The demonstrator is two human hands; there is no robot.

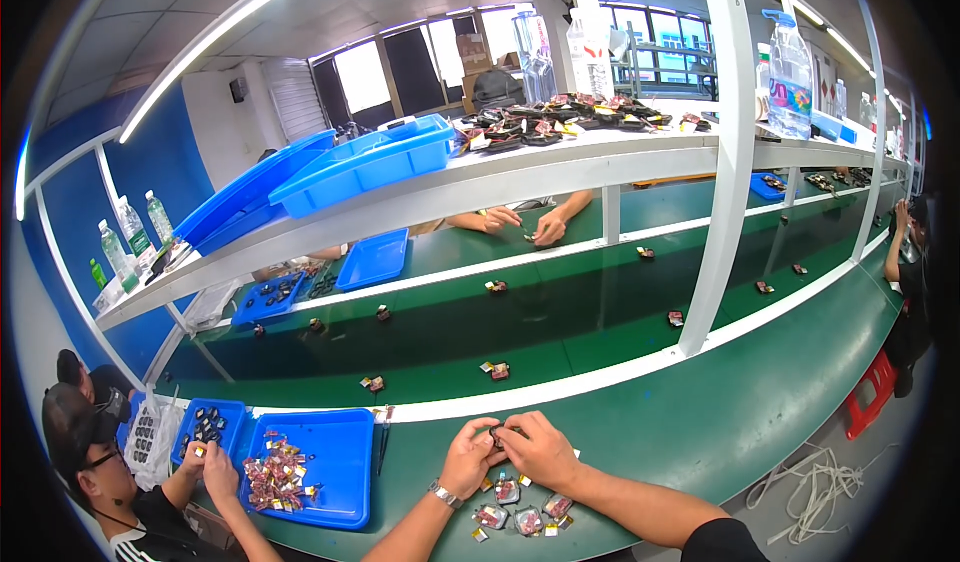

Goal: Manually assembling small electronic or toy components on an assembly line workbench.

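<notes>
My left hand (470,459), with a metal watch on the wrist, and my right hand (541,450) meet over the green worktop. Between their fingertips they pinch a small black part (496,436), mostly hidden by the fingers. Just below the hands lie several small round electronic assemblies (528,521) with red wires and yellow-and-white tabs. A pair of dark tweezers (384,444) rests to the left, beside a blue tray (346,462) holding a heap of similar wired pieces (277,474).
A co-worker (90,452) sits at my left, handling a piece near a smaller blue tray (238,409) of black parts. Past a white rail, a green conveyor (580,332) carries scattered assemblies. A slanting white post (722,162) and a loaded shelf (400,187) stand ahead. Another person works across.
</notes>
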